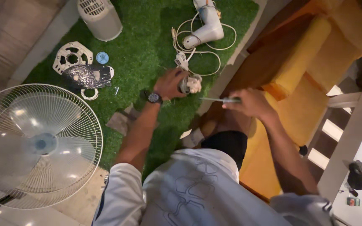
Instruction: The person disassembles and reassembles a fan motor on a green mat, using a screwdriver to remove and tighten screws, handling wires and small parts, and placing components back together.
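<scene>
My left hand [170, 83], with a black wristwatch on its wrist, grips a small whitish motor part [191, 83] above the green turf mat [143, 46]. My right hand [248, 102] holds a slim screwdriver [216, 99] whose tip points left toward that part. A white cord runs from the part up to a white fan neck piece [208, 25] lying on the mat. My knee sits just below both hands.
A wire fan grille with clear blades [36, 144] lies at the left. A white fan housing [100, 17], a white ring plate [72, 56], a dark crumpled sheet [88, 76] and a small blue disc [102, 57] rest on the mat. An orange-cushioned wooden seat [302, 71] stands at the right.
</scene>
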